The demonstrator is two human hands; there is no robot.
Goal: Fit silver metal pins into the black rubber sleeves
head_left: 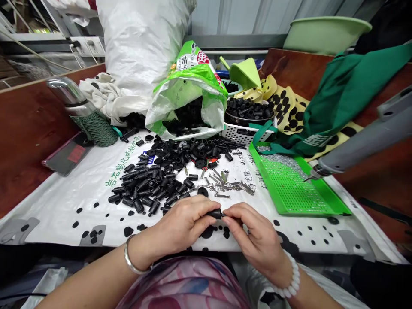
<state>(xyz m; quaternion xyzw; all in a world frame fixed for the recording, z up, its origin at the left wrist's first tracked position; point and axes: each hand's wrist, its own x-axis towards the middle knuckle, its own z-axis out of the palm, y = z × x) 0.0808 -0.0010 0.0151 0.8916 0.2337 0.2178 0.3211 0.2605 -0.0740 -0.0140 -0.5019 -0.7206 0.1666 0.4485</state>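
Note:
In front of my body, my left hand (183, 221) pinches a black plastic cylinder (215, 213), which lies level between thumb and fingers. My right hand (254, 231) is closed at the cylinder's right end, its thumb and forefinger on a small dark piece there, mostly hidden by the fingertips. Just beyond the hands lies a heap of similar black cylinders (138, 205), with black round caps (201, 164) mixed in farther back. Small metal strips (222, 196) are scattered right of the heap. One black disc (202, 192) rests just past my fingers.
On the right, a green tray (296, 213) holds small silvery pieces, with a grey power screwdriver (363, 141) hanging over it. At the back stand an open green-white bag (189, 86), a white basket (246, 134) and a large white sack (141, 51). A flask (83, 111) and phone (69, 154) lie left.

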